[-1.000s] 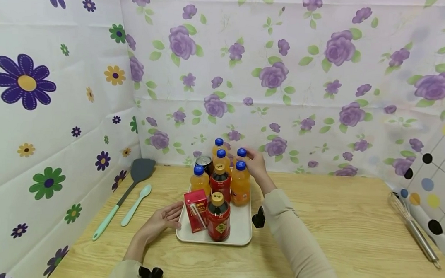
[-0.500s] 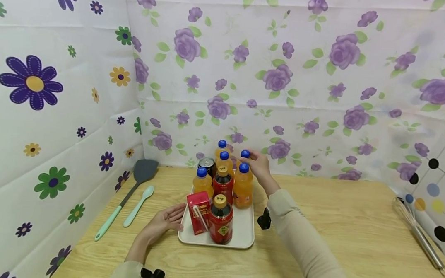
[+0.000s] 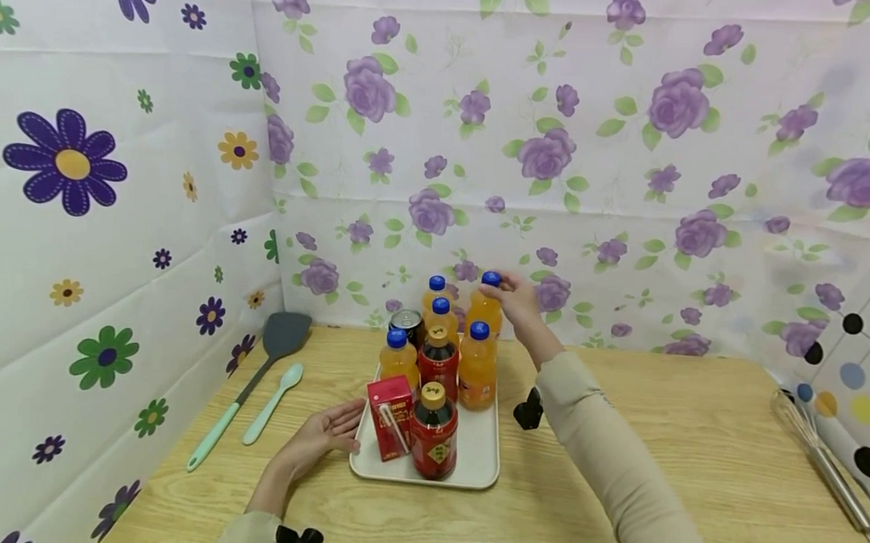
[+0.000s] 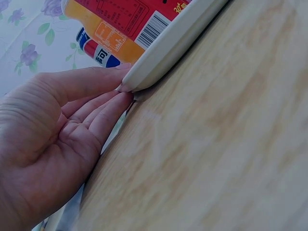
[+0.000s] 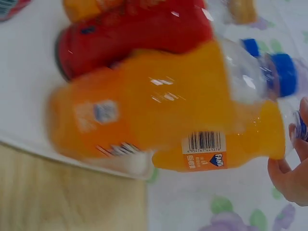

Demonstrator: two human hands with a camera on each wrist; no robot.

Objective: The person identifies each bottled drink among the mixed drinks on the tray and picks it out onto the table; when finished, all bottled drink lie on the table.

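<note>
At the tray's back right corner, my right hand (image 3: 519, 303) grips an orange soda bottle (image 3: 484, 314) by its neck, just under the blue cap. The bottle stands higher than its neighbours, raised and nearly upright; its base is hidden in the head view. My left hand (image 3: 322, 435) pinches the left rim of the white tray (image 3: 474, 459), thumb on top and fingers under the edge, as the left wrist view shows. On the tray are several more orange soda bottles (image 3: 477, 375), two dark drink bottles with red labels (image 3: 433, 441), a red drink carton (image 3: 390, 419) and a dark can (image 3: 407, 323).
Left of the tray, a grey spatula (image 3: 284, 338) and a pale green spoon (image 3: 272, 406) lie on the wooden table (image 3: 617, 441). A metal whisk (image 3: 830, 475) lies at the far right. Flowered sheets (image 3: 381, 164) line the back and sides.
My right hand has raised the orange soda bottle a little above the others. My left hand stays at the tray's rim. The head view has shifted slightly.
</note>
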